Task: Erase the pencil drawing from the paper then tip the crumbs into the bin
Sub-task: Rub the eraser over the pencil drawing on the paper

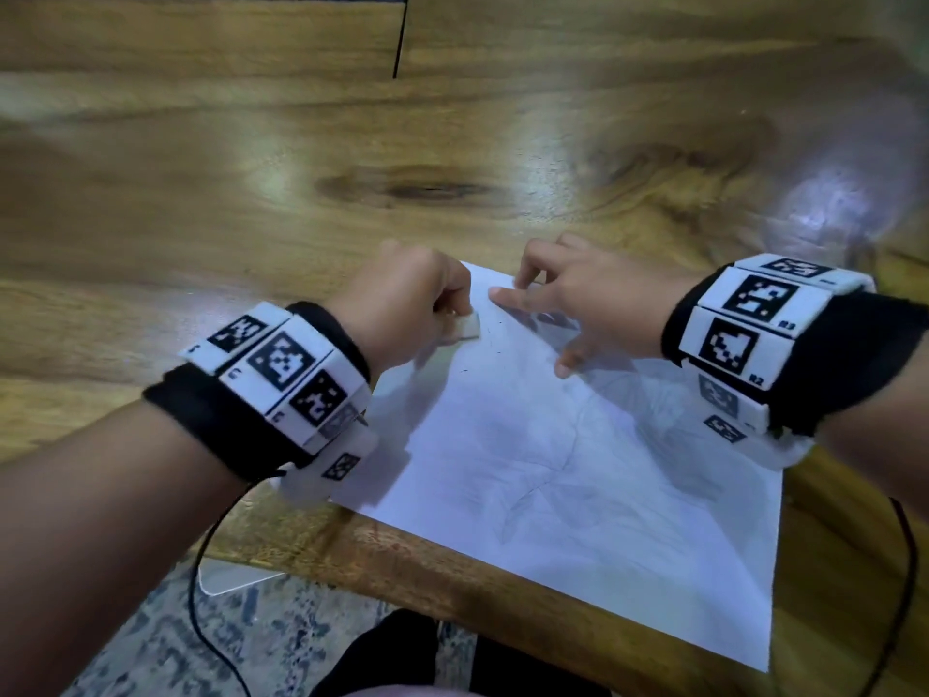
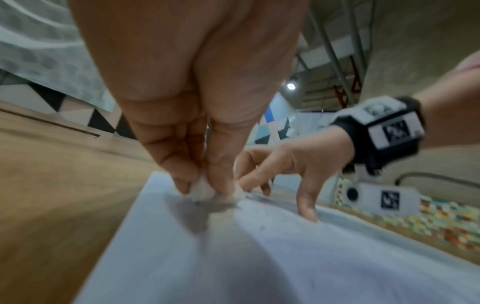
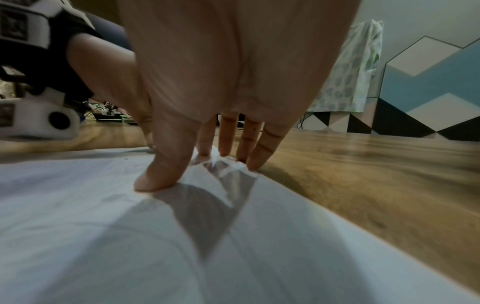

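- Left hand [image 1: 402,304] is curled tight around a small white eraser [image 1: 465,327], pinching it between thumb and fingertips so its lower edge bears on the paper [image 1: 578,470]; the pinch sits low on the eraser, which likely gives firm pressure for rubbing.
- Right hand [image 1: 578,299] holds nothing: its fingers are spread and straight, tips pressing down on the far corner of the sheet, apparently to pin it so it does not slide or wrinkle under the eraser.
- In the right wrist view the paper buckles slightly into a small ridge between thumb and fingers, so the hold is a firm one.
- Eraser works near the sheet's far left edge, just beside the right forefinger.
- Faint grey pencil lines still cross the middle of the sheet, and a few dark crumbs [image 1: 495,352] lie near the eraser, so erasing looks well short of finished.
- Sheet lies skewed on the wooden desk [image 1: 251,168], its near corner reaching the desk's edge.
- No bin shows in any view.
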Demonstrator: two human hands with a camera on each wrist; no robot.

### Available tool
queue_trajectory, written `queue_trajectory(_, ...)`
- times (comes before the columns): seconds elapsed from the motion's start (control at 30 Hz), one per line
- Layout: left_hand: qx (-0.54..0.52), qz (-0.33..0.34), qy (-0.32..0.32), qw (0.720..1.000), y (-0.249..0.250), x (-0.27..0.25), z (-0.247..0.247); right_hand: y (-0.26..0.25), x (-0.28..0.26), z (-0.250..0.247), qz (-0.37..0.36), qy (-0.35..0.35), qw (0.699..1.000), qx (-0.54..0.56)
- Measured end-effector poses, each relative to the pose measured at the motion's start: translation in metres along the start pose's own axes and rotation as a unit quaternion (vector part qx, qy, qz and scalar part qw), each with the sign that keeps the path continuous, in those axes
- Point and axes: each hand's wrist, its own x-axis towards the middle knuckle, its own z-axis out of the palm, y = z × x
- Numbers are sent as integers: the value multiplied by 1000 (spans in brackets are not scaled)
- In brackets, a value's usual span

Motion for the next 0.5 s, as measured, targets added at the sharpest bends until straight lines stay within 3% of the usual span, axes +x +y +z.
queue_trajectory(0.1, 0, 57, -1, 998, -9, -23, 5, 0, 1, 1, 7, -6, 1000, 3)
queue_trajectory(0.23, -20, 34, -125, 991, -17, -57, 2, 0, -1, 2, 13, -13, 1000, 14)
queue_trajectory(0.27, -22, 27, -125, 992, -16, -54, 0, 0, -1, 2, 14, -14, 1000, 17)
queue_trajectory(0.4, -30, 1, -24, 999, -3, -14, 1, 1, 1, 4, 21, -7, 999, 30)
queue_trajectory(0.5, -16, 13, -5, 1000, 2, -8, 7, 2, 2, 6, 19, 2, 999, 44)
